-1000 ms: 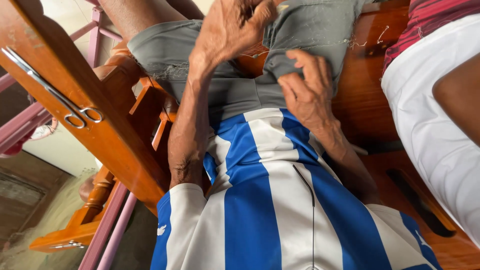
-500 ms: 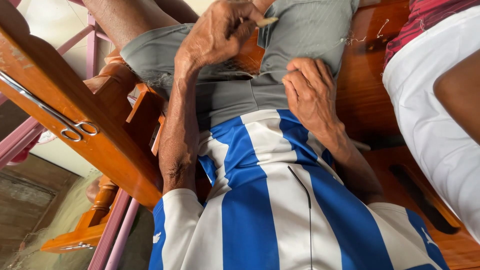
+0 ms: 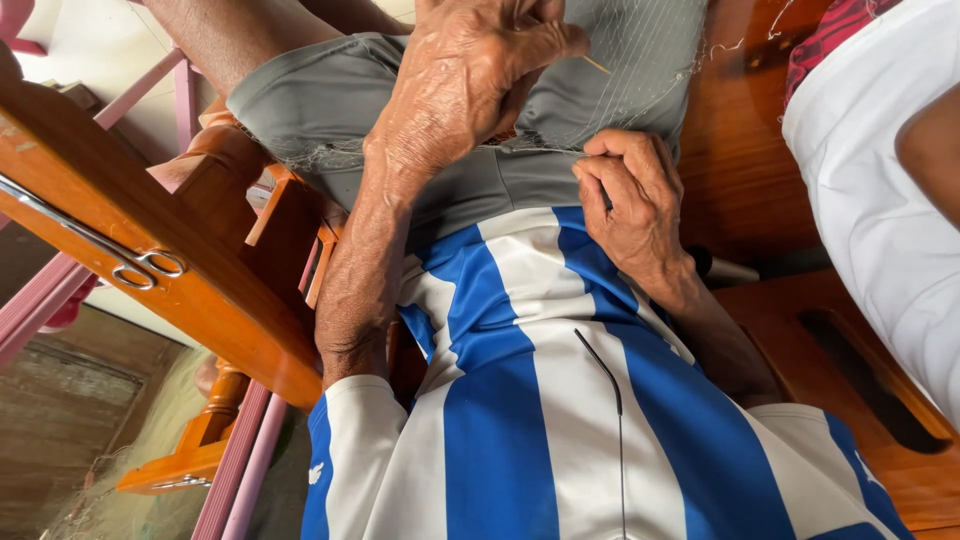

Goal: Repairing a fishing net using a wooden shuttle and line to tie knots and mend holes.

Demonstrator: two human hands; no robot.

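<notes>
Netting [image 3: 640, 70] lies spread over the person's lap, on the grey shorts [image 3: 330, 110]. Left hand [image 3: 470, 85] pinches a thin needle [image 3: 596, 64] above it; right hand [image 3: 630, 205] clamps the mesh edge against the waist. Mending looks midway, with loose strands trailing right.

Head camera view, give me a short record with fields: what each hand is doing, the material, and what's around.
left hand: left hand raised over the lap, fingers pinched on a thin yellowish stick
right hand: right hand pressing fine netting against the grey shorts
clothing: blue and white striped shirt
left side: scissors lying on a wooden chair arm
right side: another person in white
</notes>
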